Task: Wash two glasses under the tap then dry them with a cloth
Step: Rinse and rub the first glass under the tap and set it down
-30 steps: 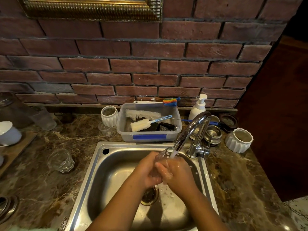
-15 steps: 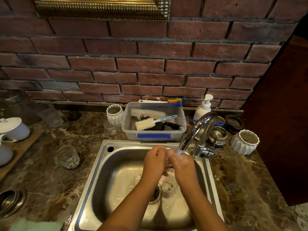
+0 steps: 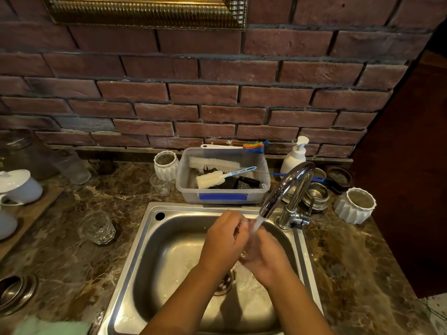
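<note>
Head view. Left hand [image 3: 225, 240] and right hand [image 3: 264, 256]: both curled round clear glass [image 3: 248, 246], held between them under running tap [image 3: 286, 187], above sink [image 3: 150, 240]. Second glass [image 3: 96, 227]: upright on counter, left of sink. Green cloth [image 3: 50, 327]: near-left counter edge.
</note>
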Motion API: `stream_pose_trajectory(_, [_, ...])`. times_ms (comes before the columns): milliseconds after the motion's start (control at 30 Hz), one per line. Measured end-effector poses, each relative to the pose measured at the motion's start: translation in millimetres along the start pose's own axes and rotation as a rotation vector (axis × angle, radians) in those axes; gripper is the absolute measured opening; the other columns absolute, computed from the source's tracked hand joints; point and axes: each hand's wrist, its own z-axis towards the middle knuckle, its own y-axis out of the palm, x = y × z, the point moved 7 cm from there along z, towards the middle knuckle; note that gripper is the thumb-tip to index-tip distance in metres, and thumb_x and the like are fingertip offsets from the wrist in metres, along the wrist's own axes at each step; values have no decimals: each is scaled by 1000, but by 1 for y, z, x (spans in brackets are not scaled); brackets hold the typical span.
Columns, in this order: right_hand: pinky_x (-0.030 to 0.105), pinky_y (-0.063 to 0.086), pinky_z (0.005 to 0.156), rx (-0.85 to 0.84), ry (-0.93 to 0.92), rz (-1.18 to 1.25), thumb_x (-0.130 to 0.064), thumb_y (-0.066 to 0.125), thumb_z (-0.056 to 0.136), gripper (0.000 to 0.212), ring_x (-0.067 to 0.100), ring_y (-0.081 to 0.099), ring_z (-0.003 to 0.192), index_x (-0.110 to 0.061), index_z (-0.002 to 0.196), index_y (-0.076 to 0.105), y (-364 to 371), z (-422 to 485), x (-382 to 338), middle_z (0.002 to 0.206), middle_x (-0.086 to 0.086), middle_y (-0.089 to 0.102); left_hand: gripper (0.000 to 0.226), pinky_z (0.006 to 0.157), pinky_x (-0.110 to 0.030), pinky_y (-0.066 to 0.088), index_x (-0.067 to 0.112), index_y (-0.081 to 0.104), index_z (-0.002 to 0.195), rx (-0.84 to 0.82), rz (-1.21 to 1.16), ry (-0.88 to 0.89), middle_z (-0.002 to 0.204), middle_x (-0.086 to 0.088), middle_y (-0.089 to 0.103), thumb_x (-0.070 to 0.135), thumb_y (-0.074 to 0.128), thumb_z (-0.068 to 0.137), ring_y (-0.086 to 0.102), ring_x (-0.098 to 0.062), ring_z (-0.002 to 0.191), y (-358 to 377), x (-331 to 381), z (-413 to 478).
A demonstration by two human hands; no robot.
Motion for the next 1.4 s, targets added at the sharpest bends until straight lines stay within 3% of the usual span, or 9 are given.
stream_pose_trajectory(267, [35,52,77,-38,-857,-1409,-54,41,92,39,10,63,82,-32,90,73,25,-21,-34,83,-11,73,27,52,-25,51,6,66,106,-201,-1177,-1160,94,-11,67,30,57,97,62,-18,64,29,-25,-23])
stream_pose_trajectory(400, [38,60,77,-73,-713,-1023,-39,54,95,27,12,71,79,-24,89,76,25,-21,-33,82,-2,76,25,60,-31,51,10,65,100,-80,-800,-986,88,-11,68,27,47,101,63,-21,77,19,-34,-14])
stream_pose_trajectory(600, [48,53,90,-35,133,167,-37,54,97,36,33,67,111,-12,118,69,4,-5,10,115,18,74,13,66,-11,38,21,62,103,-87,91,-97,93,12,54,28,50,102,53,-4,81,1,4,6])
stream_pose_trajectory(700, [45,55,87,-4,-80,-71,-29,53,99,27,28,72,99,-10,106,72,1,-5,-5,101,15,78,15,67,-13,46,21,62,99,-21,-70,-127,93,8,60,25,48,103,58,-5,83,-2,4,5])
stream_pose_trajectory(933, [35,52,80,-16,-960,-1304,-46,49,94,34,16,68,80,-26,91,76,27,-30,-35,83,-7,77,28,66,-35,54,8,69,100,-224,-1055,-1053,77,-9,70,32,55,99,64,-20,69,23,-23,-19])
stream_pose_trajectory(1067, [32,57,75,-45,-720,-957,-38,53,98,30,11,72,77,-19,90,76,19,-22,-33,81,-2,77,26,60,-29,50,11,65,97,-118,-827,-909,81,-11,69,28,47,103,62,-21,73,22,-32,-13])
stream_pose_trajectory(1233, [52,52,95,38,59,108,-31,54,98,30,31,70,103,-11,112,71,-6,-4,7,106,15,76,7,68,-15,45,25,60,96,-84,0,-75,93,11,55,28,55,100,56,-4,83,11,-2,2])
stream_pose_trajectory(1333, [52,56,91,58,-62,-128,-22,53,99,27,35,71,96,-3,102,72,-9,0,-5,98,22,75,10,69,-21,51,24,61,94,-49,-151,-130,94,7,60,26,53,100,59,-6,83,12,-9,0])
stream_pose_trajectory(1400, [31,60,82,113,-307,-617,-20,52,101,26,29,72,86,-10,85,70,-3,-3,-24,84,14,74,17,66,-30,55,19,65,93,-9,-455,-551,95,-6,68,25,51,102,65,-17,81,18,-22,-3])
